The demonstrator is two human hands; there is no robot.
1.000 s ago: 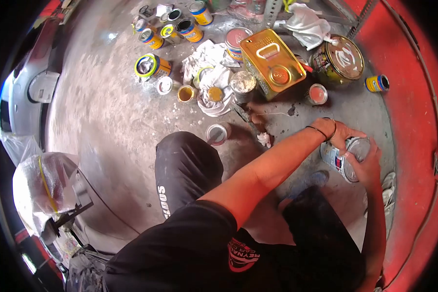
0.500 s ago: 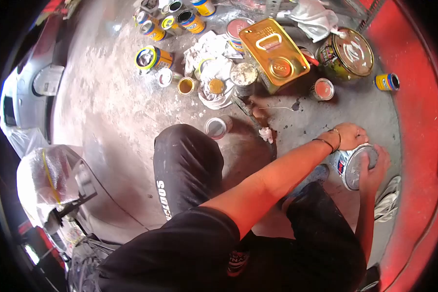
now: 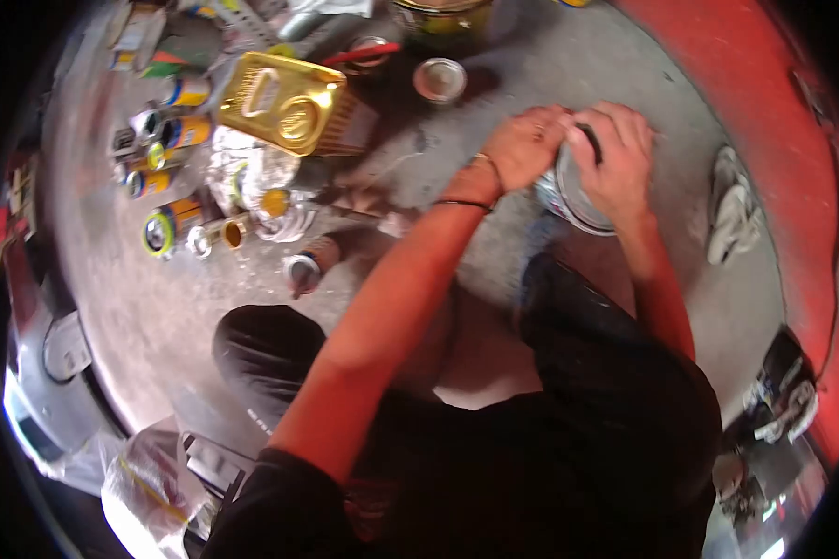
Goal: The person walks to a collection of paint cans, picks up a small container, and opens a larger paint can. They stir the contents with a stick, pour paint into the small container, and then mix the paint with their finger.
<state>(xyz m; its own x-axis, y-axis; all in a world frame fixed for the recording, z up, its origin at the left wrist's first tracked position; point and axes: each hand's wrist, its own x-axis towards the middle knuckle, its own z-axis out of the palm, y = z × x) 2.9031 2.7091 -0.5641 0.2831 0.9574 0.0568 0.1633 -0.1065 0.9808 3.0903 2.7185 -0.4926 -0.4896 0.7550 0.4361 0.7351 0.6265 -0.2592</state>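
A paint can (image 3: pixel 583 209) with a grey lid stands on the floor to the right, near my knee. My left hand (image 3: pixel 529 144), with bands at its wrist, has its fingers curled at the can's far left rim. My right hand (image 3: pixel 615 160) lies over the lid's right side, its fingers bent over the far edge. Both hands meet at the far rim, so their fingertips are partly hidden. A dark curved shape shows beside the right thumb; I cannot make out what it is.
A gold rectangular tin (image 3: pixel 284 101) stands at upper left, near crumpled white cloth (image 3: pixel 238 158) and several small cans. An open-topped can (image 3: pixel 301 273) sits near my left knee, another can (image 3: pixel 439 82) farther off. A red panel (image 3: pixel 764 121) and a cloth (image 3: pixel 735 207) are at right.
The view has swung right, so things sit farther left in it. My right hand has moved from the can's right side onto the lid's far part, beside my left hand.
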